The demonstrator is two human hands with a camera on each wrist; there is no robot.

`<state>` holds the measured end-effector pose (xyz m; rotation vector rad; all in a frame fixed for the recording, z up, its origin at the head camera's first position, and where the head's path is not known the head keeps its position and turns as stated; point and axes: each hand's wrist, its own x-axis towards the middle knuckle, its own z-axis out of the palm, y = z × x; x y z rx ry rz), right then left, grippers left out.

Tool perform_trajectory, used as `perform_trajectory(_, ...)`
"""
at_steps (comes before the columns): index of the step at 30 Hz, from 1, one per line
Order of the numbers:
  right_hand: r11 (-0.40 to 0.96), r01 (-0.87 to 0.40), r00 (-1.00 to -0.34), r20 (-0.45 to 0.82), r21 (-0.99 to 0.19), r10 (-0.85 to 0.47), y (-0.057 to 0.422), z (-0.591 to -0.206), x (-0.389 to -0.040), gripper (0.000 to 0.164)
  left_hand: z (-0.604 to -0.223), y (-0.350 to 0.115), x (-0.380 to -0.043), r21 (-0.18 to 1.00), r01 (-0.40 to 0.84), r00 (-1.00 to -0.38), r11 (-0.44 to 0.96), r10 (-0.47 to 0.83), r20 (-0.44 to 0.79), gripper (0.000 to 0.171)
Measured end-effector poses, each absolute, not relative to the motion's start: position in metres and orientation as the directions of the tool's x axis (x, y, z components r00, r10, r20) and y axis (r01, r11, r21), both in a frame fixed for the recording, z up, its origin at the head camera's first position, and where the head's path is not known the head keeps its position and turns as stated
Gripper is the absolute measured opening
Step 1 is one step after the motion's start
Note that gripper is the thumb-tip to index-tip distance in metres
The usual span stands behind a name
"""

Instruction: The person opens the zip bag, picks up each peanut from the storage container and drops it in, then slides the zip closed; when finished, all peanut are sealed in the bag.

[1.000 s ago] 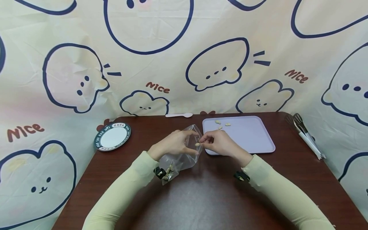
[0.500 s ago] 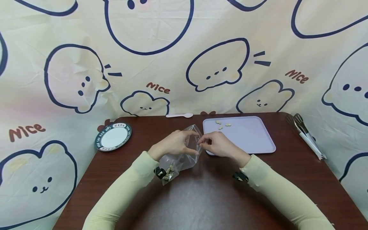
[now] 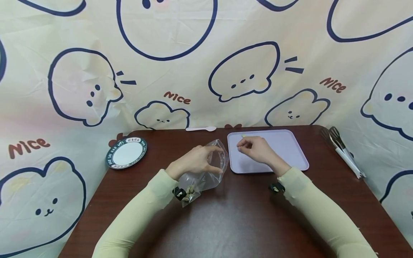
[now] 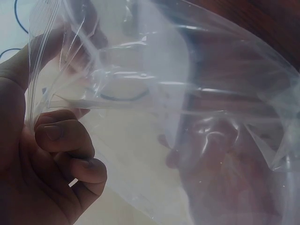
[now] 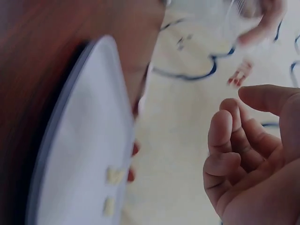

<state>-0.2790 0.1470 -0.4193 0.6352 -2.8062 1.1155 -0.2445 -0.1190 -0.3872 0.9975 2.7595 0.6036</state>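
My left hand (image 3: pixel 196 163) grips the mouth of a clear zip-lock bag (image 4: pixel 140 79), thumb and fingers spread so the mouth gapes toward the right. Several peanuts (image 3: pixel 191 193) lie at the bag's lower end. Over the left part of a pale lilac tray (image 3: pixel 277 154) is my right hand (image 3: pixel 258 148), its fingers loosely bent with nothing between them. In the right wrist view its thumb and fingertips stand a little apart. Peanuts (image 5: pixel 114 176) lie on the tray, blurred in that view; in the head view the right hand hides most of them.
A white plate with a patterned green rim (image 3: pixel 126 153) stands at the table's left edge. A white plastic spoon (image 3: pixel 201 129) lies at the back edge. Metal whisk-like utensils with white handles (image 3: pixel 342 152) lie at the right edge. A printed cloth hangs behind the brown table (image 3: pixel 226 222).
My right hand held a peanut at the bag mouth, let go of it there, then moved right and back over the tray. My left hand and the bag have stayed in place.
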Motion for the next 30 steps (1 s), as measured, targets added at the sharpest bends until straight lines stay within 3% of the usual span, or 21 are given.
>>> perform_trajectory(16,0.782,-0.147,-0.989,0.111,-0.606,-0.1,0.201,-0.466,-0.342,0.022,-0.388,-0.121,-0.245,0.431,0.568,-0.774,0.701,0.634,-0.012,0.076)
perform_trajectory(22,0.796,-0.069,-0.998,0.048,-0.602,-0.05,0.208,-0.474,-0.35,0.023,-0.389,-0.122,-0.245,0.428,0.566,-0.777,0.704,0.629,-0.008,0.077)
perform_trajectory(30,0.836,-0.06,-0.998,0.032,-0.545,-0.051,0.208,-0.479,-0.359,0.029,-0.387,-0.122,-0.244,0.447,0.556,-0.779,0.701,0.626,-0.013,0.076)
